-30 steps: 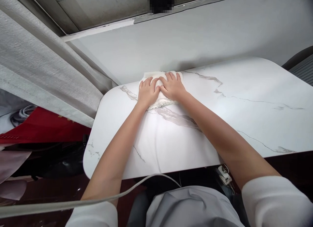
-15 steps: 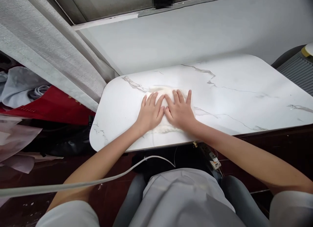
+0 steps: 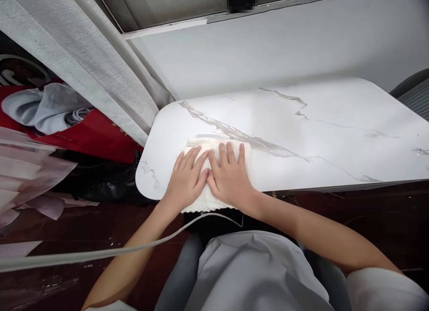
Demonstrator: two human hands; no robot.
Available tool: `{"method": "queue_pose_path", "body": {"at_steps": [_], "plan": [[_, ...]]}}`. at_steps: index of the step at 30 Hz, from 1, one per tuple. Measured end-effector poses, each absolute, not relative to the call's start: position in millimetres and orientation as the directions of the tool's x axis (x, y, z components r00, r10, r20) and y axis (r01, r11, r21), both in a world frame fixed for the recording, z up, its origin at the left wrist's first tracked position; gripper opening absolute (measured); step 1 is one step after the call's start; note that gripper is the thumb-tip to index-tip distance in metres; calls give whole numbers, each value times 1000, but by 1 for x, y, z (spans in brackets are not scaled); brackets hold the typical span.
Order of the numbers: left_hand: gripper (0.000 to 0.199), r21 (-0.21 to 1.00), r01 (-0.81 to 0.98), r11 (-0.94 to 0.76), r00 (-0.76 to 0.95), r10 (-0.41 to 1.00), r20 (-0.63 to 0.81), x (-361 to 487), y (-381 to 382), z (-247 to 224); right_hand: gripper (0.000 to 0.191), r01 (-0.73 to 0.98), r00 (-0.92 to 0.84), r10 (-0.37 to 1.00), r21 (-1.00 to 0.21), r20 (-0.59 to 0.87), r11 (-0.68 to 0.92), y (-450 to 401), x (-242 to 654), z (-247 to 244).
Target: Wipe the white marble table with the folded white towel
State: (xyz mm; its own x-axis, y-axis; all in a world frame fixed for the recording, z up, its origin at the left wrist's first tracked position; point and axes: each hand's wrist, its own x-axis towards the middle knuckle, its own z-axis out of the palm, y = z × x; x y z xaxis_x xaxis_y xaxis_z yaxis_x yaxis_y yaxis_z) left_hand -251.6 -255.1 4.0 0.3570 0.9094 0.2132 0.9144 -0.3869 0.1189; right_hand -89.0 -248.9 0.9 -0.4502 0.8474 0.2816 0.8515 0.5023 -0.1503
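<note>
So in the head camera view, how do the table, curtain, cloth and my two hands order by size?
Table
Curtain
Cloth, partly covered
Left hand and right hand: too alike to rank

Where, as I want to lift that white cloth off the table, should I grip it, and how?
Probably by the middle of the cloth's wavy near edge, from the person's side, thumb above, fingers beneath: that edge juts past the table, so its underside looks reachable. The left hand and right hand lie flat on the cloth.
</note>
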Motion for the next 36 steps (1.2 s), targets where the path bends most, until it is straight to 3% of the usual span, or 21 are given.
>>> {"method": "queue_pose_path", "body": {"at_steps": [8, 20, 36], "plan": [[49, 125, 946, -298, 276, 946, 167, -278, -179, 4, 53, 865, -449, 856, -115, 254, 488, -171, -122, 1], [46, 242, 914, -326, 266, 931, 251, -276, -72, 0, 48, 866, -359, 881, -243, 307, 437, -69, -122, -9], [44, 306, 901, -307, 233, 938, 256, -295, -2, 1, 46, 850, -344, 884, -296, 316, 437, 15, -141, -14]]}}
